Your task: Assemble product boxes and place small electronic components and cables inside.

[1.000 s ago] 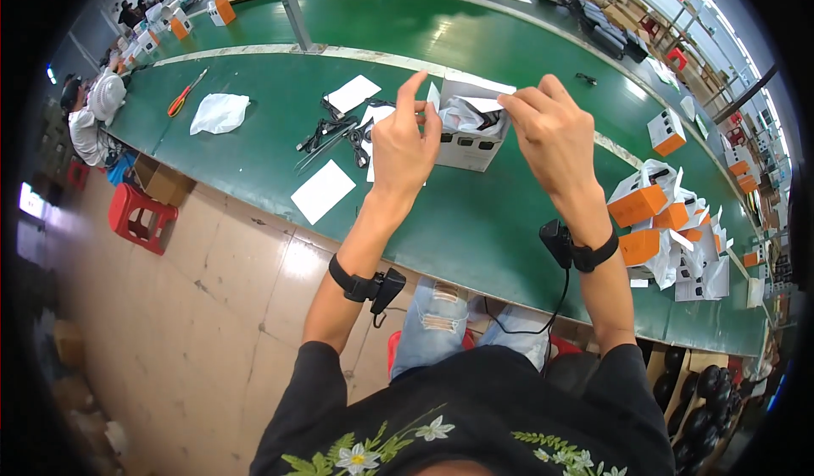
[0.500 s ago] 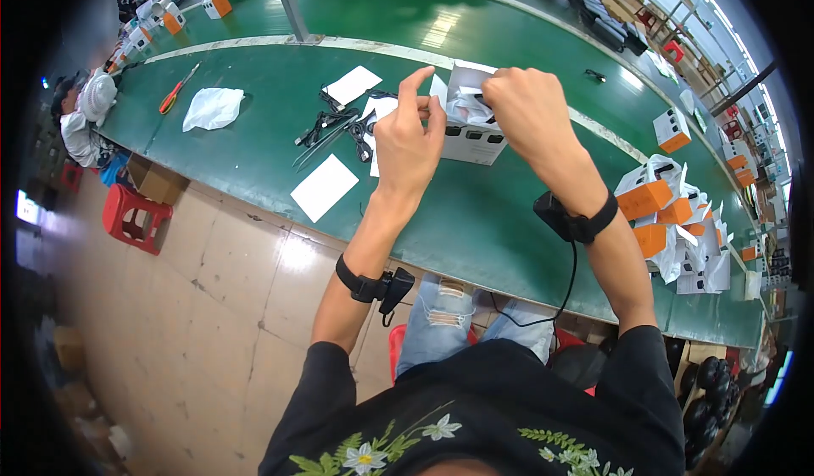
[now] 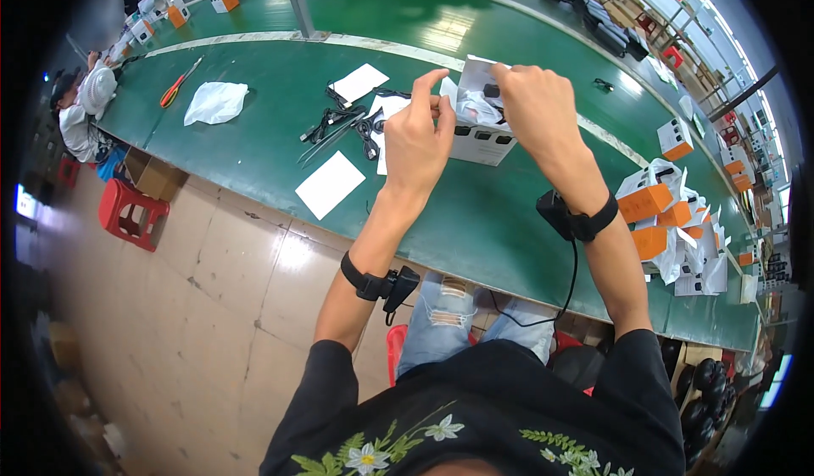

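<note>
A white box (image 3: 483, 147) with dark pictures of devices on its front stands with its lid raised. Inside it lie clear or white plastic wrapping (image 3: 476, 110) and something dark. My left hand (image 3: 417, 141) is at the box's left side, fingers curled at the side flap, index finger raised and bent. Over the right edge, my right hand (image 3: 540, 107) is closed, knuckles up; its fingertips and whatever they grip are hidden. Left of the box are black cables (image 3: 326, 124), metal tweezers (image 3: 332, 143) and white cards (image 3: 331, 185).
A white plastic bag (image 3: 215, 103) and orange-handled screwdriver (image 3: 172, 93) lie farther left. Several white-and-orange boxes (image 3: 649, 205) with plastic bags crowd the right. A metal post (image 3: 297, 5) rises at the table's far edge. A red stool (image 3: 134, 213) stands on the floor; another person (image 3: 89, 99) sits far left.
The view has shifted slightly, so most things appear a little to the right. Relative to the box, my right hand has moved slightly right; my left stays at its side.
</note>
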A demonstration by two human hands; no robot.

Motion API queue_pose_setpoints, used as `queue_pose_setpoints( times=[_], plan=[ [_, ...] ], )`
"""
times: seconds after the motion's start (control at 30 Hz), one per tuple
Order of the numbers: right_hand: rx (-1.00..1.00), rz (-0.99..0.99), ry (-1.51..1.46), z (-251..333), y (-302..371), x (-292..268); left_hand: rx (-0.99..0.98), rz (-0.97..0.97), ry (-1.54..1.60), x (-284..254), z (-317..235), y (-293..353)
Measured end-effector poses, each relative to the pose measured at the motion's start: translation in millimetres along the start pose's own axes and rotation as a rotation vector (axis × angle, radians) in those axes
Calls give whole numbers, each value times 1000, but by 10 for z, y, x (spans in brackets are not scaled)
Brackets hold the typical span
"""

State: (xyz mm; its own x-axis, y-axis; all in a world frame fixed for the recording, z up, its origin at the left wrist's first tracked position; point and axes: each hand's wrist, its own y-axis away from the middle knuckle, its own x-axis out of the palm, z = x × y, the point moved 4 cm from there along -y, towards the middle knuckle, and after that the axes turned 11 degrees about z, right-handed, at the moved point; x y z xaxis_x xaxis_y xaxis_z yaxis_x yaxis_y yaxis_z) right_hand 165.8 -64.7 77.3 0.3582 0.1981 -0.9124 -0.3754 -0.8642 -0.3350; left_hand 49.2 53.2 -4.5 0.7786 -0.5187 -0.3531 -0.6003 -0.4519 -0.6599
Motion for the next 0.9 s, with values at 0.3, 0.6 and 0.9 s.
queue_pose_setpoints(
  times=[0.3, 0.6, 0.9],
  plan=[
    [-114, 70, -69, -97, -46, 259, 104, -57, -240, -9, -90, -15],
    [-19, -78, -6, 35, 16, 124, 86, -55, -236, -14, -55, -3],
    [-22, 145, 22, 122, -40, 364, 83, -44, -223, -27, -50, 8]
  ],
)
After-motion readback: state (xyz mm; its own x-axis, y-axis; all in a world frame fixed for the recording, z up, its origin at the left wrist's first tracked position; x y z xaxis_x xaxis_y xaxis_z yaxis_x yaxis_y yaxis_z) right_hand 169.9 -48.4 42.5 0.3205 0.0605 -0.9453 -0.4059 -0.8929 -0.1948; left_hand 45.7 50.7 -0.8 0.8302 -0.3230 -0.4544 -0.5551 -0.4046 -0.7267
